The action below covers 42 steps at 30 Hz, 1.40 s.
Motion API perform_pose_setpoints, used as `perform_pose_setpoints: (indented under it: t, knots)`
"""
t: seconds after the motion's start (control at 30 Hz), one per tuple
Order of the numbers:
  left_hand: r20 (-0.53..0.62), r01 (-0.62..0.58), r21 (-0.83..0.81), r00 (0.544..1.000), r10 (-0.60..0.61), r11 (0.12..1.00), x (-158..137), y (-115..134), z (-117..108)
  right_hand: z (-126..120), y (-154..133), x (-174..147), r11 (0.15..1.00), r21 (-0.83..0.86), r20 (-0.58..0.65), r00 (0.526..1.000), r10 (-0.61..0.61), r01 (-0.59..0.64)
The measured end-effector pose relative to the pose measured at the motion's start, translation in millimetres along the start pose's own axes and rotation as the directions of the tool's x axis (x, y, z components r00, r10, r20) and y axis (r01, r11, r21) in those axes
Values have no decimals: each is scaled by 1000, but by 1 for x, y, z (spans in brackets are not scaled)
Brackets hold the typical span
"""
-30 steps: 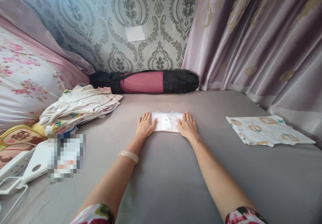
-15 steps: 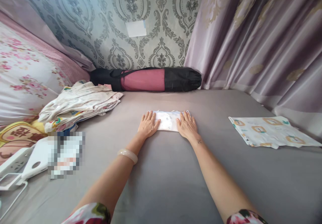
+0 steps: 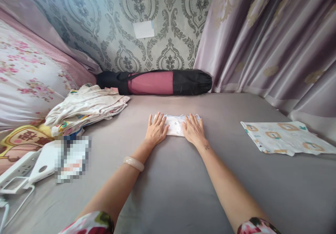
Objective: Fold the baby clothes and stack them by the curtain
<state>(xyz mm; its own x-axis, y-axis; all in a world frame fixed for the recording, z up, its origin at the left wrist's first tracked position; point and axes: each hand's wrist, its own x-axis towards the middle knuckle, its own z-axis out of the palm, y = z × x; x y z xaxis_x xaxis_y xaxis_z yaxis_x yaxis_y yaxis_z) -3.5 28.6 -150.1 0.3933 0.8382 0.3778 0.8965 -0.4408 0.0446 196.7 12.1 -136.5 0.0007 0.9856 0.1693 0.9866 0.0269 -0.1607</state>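
Note:
A small white folded cloth [image 3: 175, 125] with faint grey prints lies on the grey bed sheet [image 3: 173, 178], in front of me. My left hand [image 3: 156, 129] rests on its left end, palm down, fingers spread. Flat on the right end lies my right hand [image 3: 193, 128], its fingers also apart. Between the two hands the middle of the cloth shows; its ends are partly hidden beneath them. It looks like a garment, but the kind cannot be made out.
To the right lies a flat white cloth [image 3: 286, 137] with orange prints. A clothes pile [image 3: 86, 108] sits at the left beside a floral pillow [image 3: 31, 76]. A power strip [image 3: 19, 169] and white device [image 3: 47, 162] are nearer. A rolled mat bag [image 3: 152, 82] lies along the wall.
My left hand's fingers have lifted and spread slightly, and my right hand has shifted a little inward on the cloth. The whole view has moved slightly.

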Motion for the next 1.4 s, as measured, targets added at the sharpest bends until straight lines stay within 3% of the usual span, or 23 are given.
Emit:
perform_pose_setpoints:
  t: [0.1,0.3,0.53,0.73,0.93,1.1,1.23,1.4]
  knots:
    - [20,-66,-5,998,66,998,0,0,0,1,-9,-1,998,42,9,999,-51,51]
    - [220,-93,-58,970,104,994,6,-5,3,12,-12,-3,995,70,53,996,-76,72]
    - [198,-87,-91,975,104,992,6,-5,1,14,-10,-2,996,57,31,996,-78,76]
    - [107,-81,-98,990,91,992,2,-3,-2,4,-19,5,996,82,102,993,-52,44]
    - [175,-70,-121,980,91,990,4,-6,1,9,-47,12,990,116,69,993,-92,84]
    - [186,-78,-133,977,102,988,4,-7,0,22,-53,9,992,98,-18,997,-74,76]
    - [129,-22,-166,991,43,986,3,-7,1,22,-52,10,994,76,-4,997,-73,73]
    - [51,185,-244,983,-178,952,3,-12,4,15,-57,15,996,76,70,996,-49,44]
